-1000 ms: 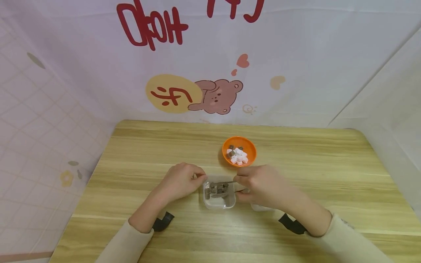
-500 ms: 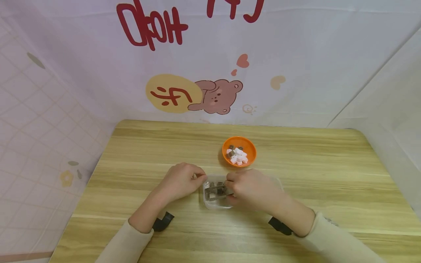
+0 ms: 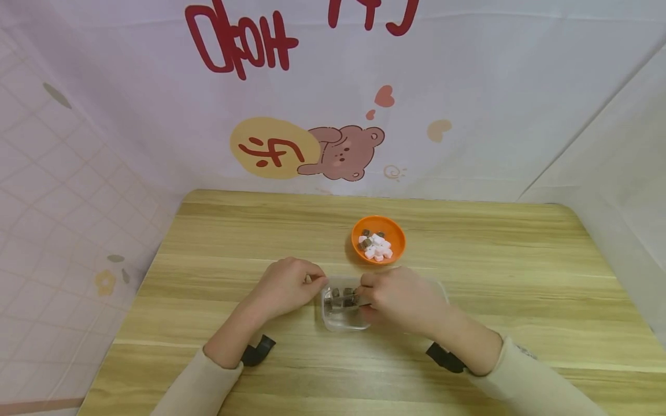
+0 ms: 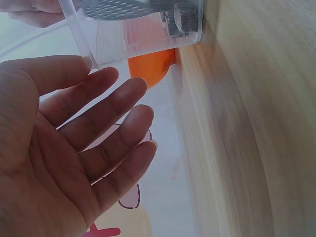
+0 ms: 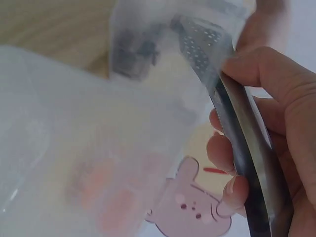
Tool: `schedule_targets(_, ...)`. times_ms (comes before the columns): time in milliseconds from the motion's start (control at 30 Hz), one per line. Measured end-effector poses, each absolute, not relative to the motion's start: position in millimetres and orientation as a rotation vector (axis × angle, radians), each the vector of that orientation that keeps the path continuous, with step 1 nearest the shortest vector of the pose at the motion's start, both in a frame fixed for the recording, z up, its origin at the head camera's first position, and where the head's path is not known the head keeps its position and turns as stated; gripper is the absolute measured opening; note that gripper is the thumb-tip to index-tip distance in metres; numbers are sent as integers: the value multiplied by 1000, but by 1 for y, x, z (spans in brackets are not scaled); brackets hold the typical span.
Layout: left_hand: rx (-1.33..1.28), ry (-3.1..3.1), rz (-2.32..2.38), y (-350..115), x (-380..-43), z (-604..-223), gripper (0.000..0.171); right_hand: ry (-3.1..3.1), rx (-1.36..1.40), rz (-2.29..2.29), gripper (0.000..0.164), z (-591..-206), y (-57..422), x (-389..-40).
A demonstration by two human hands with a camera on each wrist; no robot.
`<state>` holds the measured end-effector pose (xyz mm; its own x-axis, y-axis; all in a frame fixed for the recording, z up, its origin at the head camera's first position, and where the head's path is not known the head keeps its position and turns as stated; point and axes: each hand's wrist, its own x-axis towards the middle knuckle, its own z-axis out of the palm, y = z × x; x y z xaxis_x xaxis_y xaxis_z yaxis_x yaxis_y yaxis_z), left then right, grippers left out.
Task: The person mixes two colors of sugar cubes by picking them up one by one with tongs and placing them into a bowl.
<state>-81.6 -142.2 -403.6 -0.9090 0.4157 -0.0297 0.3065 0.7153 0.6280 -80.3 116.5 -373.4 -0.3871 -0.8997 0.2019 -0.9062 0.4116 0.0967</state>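
My left hand (image 3: 291, 289) pinches the near-left rim corner of a clear plastic box (image 3: 346, 327) between thumb and forefinger, its other fingers spread loosely in the left wrist view. Metal tongs (image 5: 252, 153) with perforated tips are gripped in my right hand (image 3: 398, 297). Their arms are pressed close together, and the tips reach down into the box among several dark brown cubes (image 3: 335, 293). Whether a cube sits between the tips I cannot tell. Part of the box's right side is hidden behind my right hand.
Behind the box stands an orange bowl (image 3: 394, 231) holding white cubes (image 3: 378, 248) and a few brown ones. A second clear container (image 3: 439, 288) lies under my right hand, mostly covered by it. A printed white cloth (image 3: 468, 69) rises at the table's back edge.
My right hand has moved left over the box, carrying the tongs deeper among the brown cubes, and the tongs' arms have come closer together. My left hand stays at the corner.
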Motion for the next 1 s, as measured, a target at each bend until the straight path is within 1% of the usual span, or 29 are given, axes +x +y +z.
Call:
schedule_targets(167,580,2755,949,-142,-82,-403,12,-2398,1545,245,22,-369,129,-84)
schedule_targets(333,572,2757,945,-141,-81,-403,12,-2351,1498,463,18,-360,144,-88)
schedule_targets(567,559,2753,956,-142,-81,-404,12,-2301,1321,700,16,-345,168,-100)
schedule_targets(667,558,2749,961,-143,-81,-404,11,-2292,1222,703,15,-343,176,-107)
schedule_targets(833,560,2743,971,-143,-82,-404,12,-2329,1049,583,13,-349,192,-120)
schedule_targets(1000,562,2738,978,-143,-81,-404,12,-2340,1001,539,12,-360,205,-126)
